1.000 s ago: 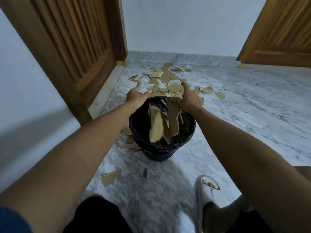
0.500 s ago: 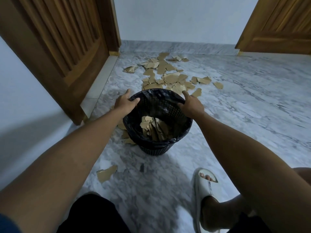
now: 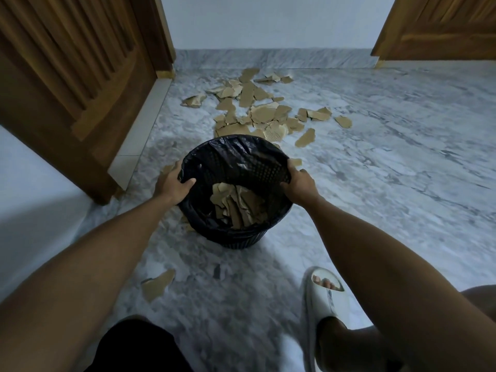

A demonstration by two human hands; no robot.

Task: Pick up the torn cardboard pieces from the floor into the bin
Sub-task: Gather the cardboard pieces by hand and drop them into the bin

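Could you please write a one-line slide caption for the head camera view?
Both hands, left hand and right hand, grip the bin rim; cardboard pieces remain on the floor.

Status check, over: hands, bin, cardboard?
Left hand and right hand grip bin rim. Some cardboard inside. Big scatter beyond bin, one piece nearer.

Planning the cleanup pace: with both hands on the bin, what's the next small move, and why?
Probably slide the bin forward toward the big scatter of cardboard pieces. The left hand and right hand both grip its rim, holding no cardboard, and most scraps lie just beyond it.
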